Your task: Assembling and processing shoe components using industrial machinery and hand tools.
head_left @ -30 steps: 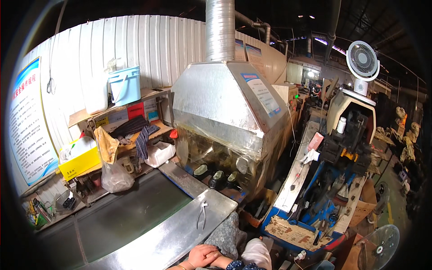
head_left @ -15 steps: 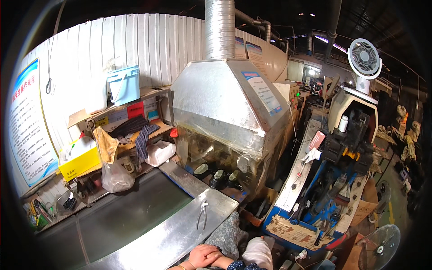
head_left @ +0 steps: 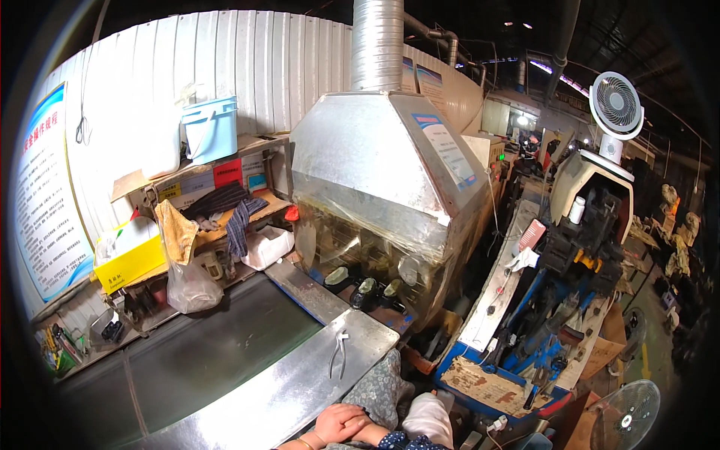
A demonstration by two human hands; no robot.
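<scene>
Grey pincers (head_left: 342, 341) lie, 2 handles (head_left: 344, 360) apart, on sheet metal (head_left: 296, 379).

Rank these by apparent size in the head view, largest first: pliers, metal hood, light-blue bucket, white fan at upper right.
1. Metal hood, clearly largest.
2. Light-blue bucket and white fan: they look too alike to rank.
3. Pliers, the smallest.
</scene>
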